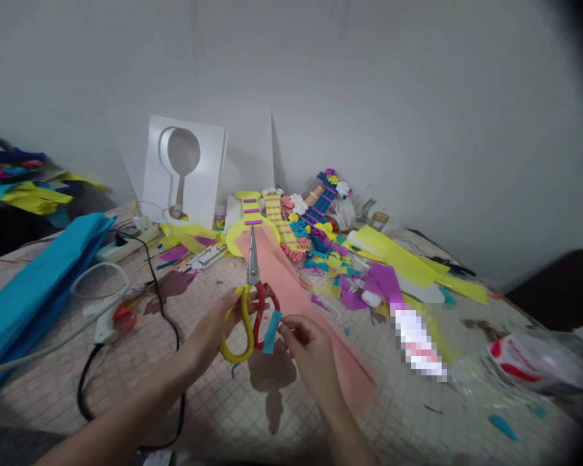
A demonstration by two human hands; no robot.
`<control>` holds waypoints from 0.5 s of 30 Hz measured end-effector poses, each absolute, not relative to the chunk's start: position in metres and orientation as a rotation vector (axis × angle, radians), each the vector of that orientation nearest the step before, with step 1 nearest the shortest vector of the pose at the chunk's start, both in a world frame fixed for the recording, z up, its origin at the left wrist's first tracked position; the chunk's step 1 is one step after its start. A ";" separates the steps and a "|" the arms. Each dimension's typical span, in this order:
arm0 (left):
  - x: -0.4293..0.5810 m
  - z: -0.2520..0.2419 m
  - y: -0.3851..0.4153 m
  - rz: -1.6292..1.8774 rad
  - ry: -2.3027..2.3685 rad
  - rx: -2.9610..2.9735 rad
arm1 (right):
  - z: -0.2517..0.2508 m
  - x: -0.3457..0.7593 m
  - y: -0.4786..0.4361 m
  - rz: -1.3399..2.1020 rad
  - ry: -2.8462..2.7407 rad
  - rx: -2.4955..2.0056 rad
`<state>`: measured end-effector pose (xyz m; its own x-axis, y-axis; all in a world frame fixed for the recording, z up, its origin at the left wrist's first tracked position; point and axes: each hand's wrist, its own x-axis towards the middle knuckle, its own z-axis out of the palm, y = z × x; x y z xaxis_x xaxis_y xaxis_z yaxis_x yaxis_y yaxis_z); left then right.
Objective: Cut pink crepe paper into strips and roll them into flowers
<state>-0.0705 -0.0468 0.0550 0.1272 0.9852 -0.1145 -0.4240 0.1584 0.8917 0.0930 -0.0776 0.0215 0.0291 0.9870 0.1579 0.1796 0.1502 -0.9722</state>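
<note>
My left hand [206, 333] is closed on a pair of scissors [253, 268] with one yellow and one red handle. The blades are together and point away from me. Between the fingertips of my right hand [311, 353] is a small teal strip of crepe paper [272, 332], close beside the red handle. Whether the strip touches the handle I cannot tell. Beyond and below both hands lies a long sheet of peach paper [296, 288], its far end against a yellow guitar-shaped cutout [238, 238] with purple stripes.
Paper flowers [298, 228] and coloured scraps cover the back of the table. A folded blue paper stack [43, 275] lies left, near a soldering-type cable [162, 310] and a glue gun [107, 323]. White foam boards [208, 171] lean on the wall. Plastic packaging [529, 359] sits right.
</note>
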 end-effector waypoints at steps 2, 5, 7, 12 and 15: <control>-0.073 0.050 -0.048 1.233 0.906 0.785 | 0.021 0.091 -0.077 0.962 -1.369 -1.249; -0.071 0.047 -0.053 1.224 0.931 0.723 | 0.020 0.084 -0.075 0.854 -1.413 -1.248; -0.067 0.047 -0.056 1.213 0.941 0.659 | 0.019 0.081 -0.073 0.710 -1.490 -1.269; -0.063 0.047 -0.065 1.249 0.924 0.542 | 0.022 0.089 -0.063 0.587 -1.632 -1.306; -0.066 0.046 -0.069 1.290 0.901 0.471 | 0.030 0.103 -0.057 0.663 -1.609 -1.323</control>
<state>-0.0659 -0.0692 0.0459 0.0160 0.9520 -0.3057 -0.6149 0.2505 0.7477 0.1032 -0.0570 0.0304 0.0009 0.9501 0.3118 0.4549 0.2773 -0.8463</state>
